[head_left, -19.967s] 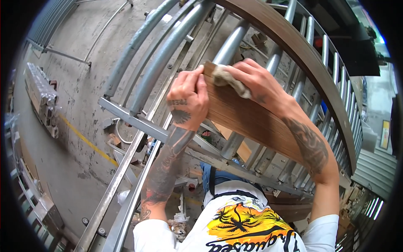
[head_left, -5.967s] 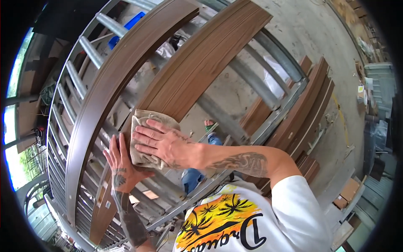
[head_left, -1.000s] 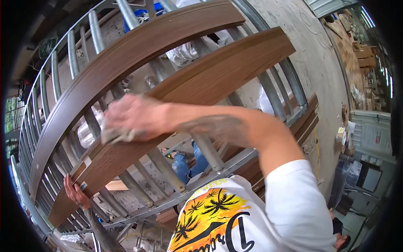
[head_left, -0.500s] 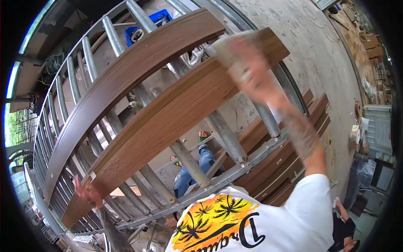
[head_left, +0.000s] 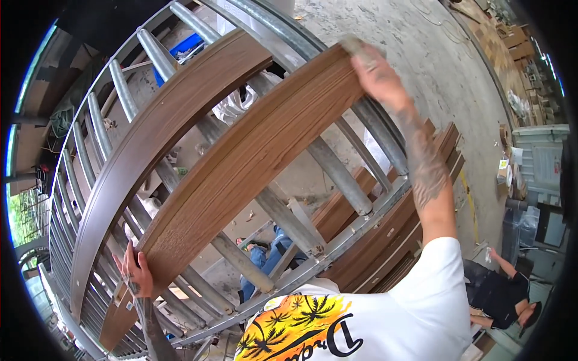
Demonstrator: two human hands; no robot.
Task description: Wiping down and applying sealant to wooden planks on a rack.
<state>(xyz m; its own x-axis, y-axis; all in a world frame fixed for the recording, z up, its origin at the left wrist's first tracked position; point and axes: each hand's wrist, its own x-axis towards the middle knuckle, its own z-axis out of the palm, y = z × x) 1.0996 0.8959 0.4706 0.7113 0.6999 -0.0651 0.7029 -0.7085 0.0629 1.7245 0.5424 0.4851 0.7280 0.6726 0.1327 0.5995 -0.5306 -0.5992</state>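
A long brown wood-grained board [head_left: 247, 153] lies slantwise in front of me across a metal roller rack. My right hand [head_left: 379, 75] is closed round a grey-beige pad [head_left: 354, 45] at the board's far right end; motion blurs it, so cloth or sanding sponge cannot be told apart. Near the lower left end, my left hand [head_left: 137, 274] rests against the board's edge with fingers stretched and apart. A small white mark [head_left: 129, 305] shows on the board below that hand. Beyond lies a second, darker brown board [head_left: 162, 120], which neither hand touches.
Metal rollers [head_left: 340, 174] run under both boards between the rack's side rails. More brown boards [head_left: 385, 240] are stacked below at right. A blue crate [head_left: 183, 51] stands past the rack. Another person [head_left: 500, 295] in black is at the lower right.
My right hand and the pad have reached the near board's far right end, and less of that end shows. My left hand remains at the lower left edge. The view has shifted slightly.
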